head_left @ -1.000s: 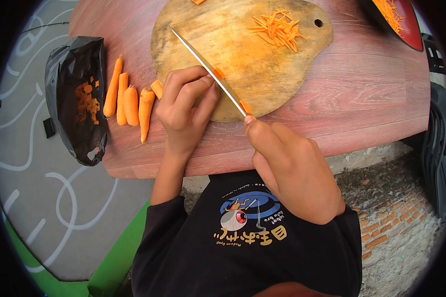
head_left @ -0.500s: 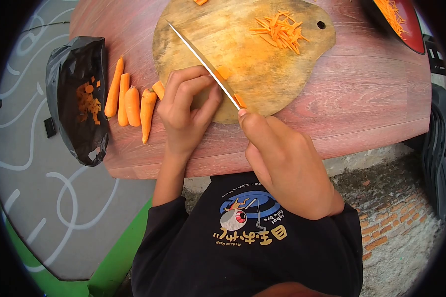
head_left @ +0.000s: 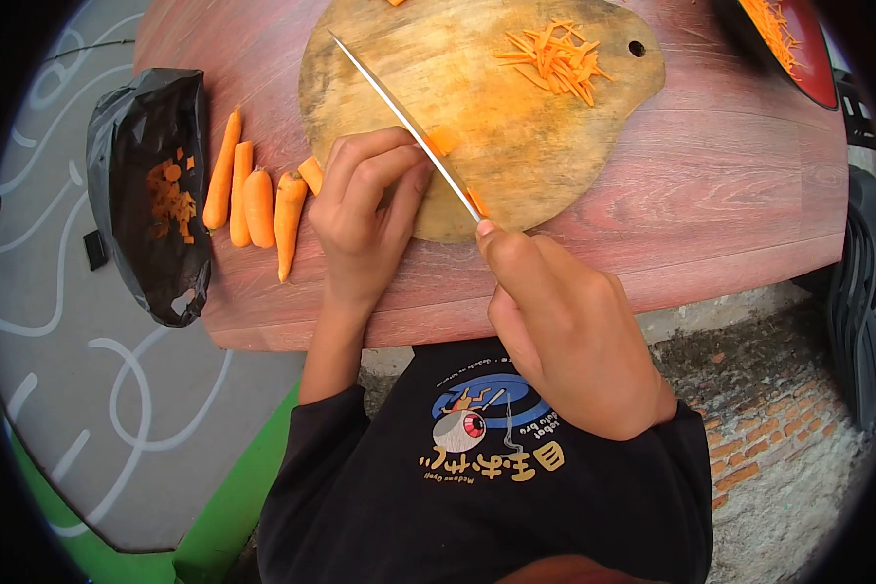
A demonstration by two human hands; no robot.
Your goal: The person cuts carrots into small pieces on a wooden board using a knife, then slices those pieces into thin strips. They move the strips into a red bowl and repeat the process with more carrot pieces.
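My right hand (head_left: 565,321) is closed around the handle of a long kitchen knife (head_left: 404,115), whose blade slants across the round wooden cutting board (head_left: 380,58) toward the far left. Fingers bent, my left hand (head_left: 370,190) presses at the near left edge of the board, fingertips close against the blade. The carrot piece under those fingers is mostly hidden. Just right of the blade lies a carrot slice (head_left: 443,139), and a thin sliver (head_left: 477,201) clings near the handle. A heap of carrot strips (head_left: 558,63) rests on the board's far right.
Several whole carrots (head_left: 259,207) lie left of my left hand, with a cut carrot end (head_left: 310,173) beside it. A black plastic bag (head_left: 131,175) with carrot scraps sits at the table's left edge. A red bowl (head_left: 816,73) of carrot strips stands far right.
The knife and my right hand have shifted slightly right and nearer to me. My left hand stays almost in place at the board's edge.
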